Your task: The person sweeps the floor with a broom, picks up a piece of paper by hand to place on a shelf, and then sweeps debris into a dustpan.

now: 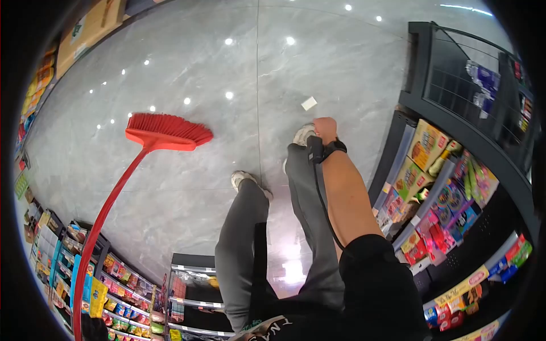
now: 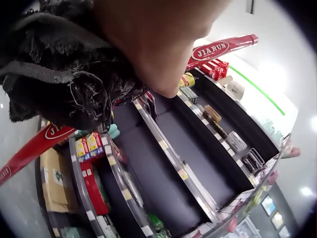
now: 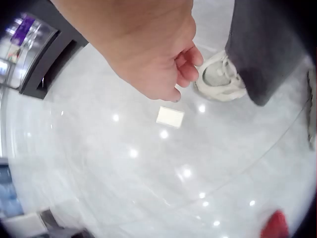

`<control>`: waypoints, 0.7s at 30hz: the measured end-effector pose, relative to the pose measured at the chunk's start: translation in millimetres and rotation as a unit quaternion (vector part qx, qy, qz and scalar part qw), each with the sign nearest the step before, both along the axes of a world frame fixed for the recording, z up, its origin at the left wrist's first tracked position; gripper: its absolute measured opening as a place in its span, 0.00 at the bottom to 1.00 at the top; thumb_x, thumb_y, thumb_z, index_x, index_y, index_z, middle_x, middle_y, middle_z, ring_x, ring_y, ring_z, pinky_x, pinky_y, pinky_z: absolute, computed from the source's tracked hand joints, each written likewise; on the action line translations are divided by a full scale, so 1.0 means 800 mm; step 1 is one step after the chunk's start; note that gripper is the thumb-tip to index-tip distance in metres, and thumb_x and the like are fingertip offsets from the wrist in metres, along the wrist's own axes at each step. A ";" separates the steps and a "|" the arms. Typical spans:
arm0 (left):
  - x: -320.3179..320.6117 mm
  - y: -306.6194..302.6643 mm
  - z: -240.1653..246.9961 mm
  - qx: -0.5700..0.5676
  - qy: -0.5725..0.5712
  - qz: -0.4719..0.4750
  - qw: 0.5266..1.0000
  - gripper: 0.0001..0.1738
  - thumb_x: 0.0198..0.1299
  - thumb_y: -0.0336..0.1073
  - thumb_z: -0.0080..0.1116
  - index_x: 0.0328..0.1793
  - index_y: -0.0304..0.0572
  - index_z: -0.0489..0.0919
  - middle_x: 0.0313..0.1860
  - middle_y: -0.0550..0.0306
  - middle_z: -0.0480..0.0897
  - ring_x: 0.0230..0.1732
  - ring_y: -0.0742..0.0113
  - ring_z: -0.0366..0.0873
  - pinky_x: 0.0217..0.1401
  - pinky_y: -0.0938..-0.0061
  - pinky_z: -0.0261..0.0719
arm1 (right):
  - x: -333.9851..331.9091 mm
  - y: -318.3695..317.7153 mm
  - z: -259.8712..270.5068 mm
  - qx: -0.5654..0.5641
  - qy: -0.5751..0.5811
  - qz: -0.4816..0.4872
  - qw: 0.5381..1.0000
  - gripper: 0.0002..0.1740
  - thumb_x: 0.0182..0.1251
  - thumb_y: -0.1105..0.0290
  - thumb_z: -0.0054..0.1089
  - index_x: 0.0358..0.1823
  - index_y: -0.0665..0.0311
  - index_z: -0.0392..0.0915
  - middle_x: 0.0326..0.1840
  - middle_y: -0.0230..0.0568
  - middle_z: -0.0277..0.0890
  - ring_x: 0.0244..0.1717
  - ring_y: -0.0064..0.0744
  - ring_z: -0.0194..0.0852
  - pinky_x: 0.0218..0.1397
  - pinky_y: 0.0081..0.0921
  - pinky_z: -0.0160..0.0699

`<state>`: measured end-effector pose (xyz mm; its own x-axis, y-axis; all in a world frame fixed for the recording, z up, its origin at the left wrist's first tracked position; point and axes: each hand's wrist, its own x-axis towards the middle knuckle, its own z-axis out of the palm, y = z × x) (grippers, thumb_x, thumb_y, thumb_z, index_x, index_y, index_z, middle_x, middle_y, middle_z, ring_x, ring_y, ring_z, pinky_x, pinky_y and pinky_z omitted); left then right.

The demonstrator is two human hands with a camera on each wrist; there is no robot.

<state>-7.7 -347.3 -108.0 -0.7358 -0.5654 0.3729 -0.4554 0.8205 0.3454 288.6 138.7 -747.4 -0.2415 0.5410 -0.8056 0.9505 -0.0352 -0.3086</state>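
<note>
A red broom (image 1: 165,133) has its bristled head at the left of the head view, its long handle running down to the lower left edge. In the left wrist view my left hand (image 2: 153,44) holds the broom handle (image 2: 213,50), fingers mostly hidden, with black frayed fabric (image 2: 64,69) bunched beside it. My right hand (image 3: 158,64) hangs low by my right shoe (image 3: 218,77), fingers loosely curled around nothing. On the floor just beyond its fingertips lies a small pale rectangular card (image 3: 170,117), apart from the hand.
Shelves of packaged snacks (image 1: 426,187) stand close on my right, beside a dark wire-sided rack (image 1: 466,74). More stocked shelves (image 1: 125,284) line the lower left. Glossy grey tiles (image 1: 187,68) reflect ceiling lights.
</note>
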 end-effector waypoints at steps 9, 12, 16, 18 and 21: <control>-0.024 -0.012 -0.025 -0.007 -0.010 0.017 1.000 0.21 0.51 0.44 0.50 0.45 0.34 0.71 0.40 0.52 0.74 0.40 0.65 0.70 0.47 0.73 0.66 | -0.091 -0.040 -0.061 0.151 -0.098 -0.397 0.900 0.30 0.39 0.63 0.61 0.39 0.76 0.60 0.35 0.56 0.71 0.37 0.49 0.71 0.41 0.33 0.70; -0.029 -0.015 -0.025 -0.002 -0.007 0.013 1.000 0.22 0.51 0.45 0.49 0.46 0.34 0.71 0.40 0.52 0.74 0.40 0.65 0.70 0.47 0.72 0.66 | -0.098 -0.043 -0.069 0.147 -0.071 -0.432 0.887 0.21 0.41 0.65 0.60 0.32 0.73 0.65 0.30 0.54 0.72 0.34 0.48 0.72 0.37 0.33 0.70; -0.030 -0.023 -0.025 0.006 -0.008 0.013 1.000 0.23 0.51 0.47 0.49 0.46 0.34 0.71 0.40 0.52 0.74 0.40 0.64 0.70 0.46 0.71 0.67 | -0.084 -0.036 -0.063 0.143 -0.046 -0.292 0.945 0.11 0.43 0.69 0.58 0.22 0.69 0.69 0.22 0.48 0.72 0.26 0.43 0.72 0.31 0.33 0.68; -0.028 -0.030 -0.023 0.012 -0.005 0.012 1.000 0.24 0.51 0.47 0.48 0.47 0.34 0.70 0.40 0.52 0.74 0.40 0.64 0.70 0.46 0.71 0.67 | -0.083 -0.036 -0.068 0.162 -0.007 -0.303 0.939 0.09 0.43 0.71 0.57 0.21 0.68 0.69 0.20 0.44 0.72 0.23 0.39 0.71 0.28 0.30 0.68; -0.024 -0.040 -0.007 0.024 -0.001 0.013 1.000 0.25 0.51 0.48 0.48 0.47 0.34 0.70 0.41 0.52 0.74 0.39 0.63 0.71 0.46 0.71 0.67 | -0.096 -0.043 -0.036 0.177 0.142 -0.347 0.910 0.08 0.43 0.74 0.58 0.24 0.66 0.67 0.21 0.36 0.69 0.22 0.27 0.66 0.26 0.22 0.66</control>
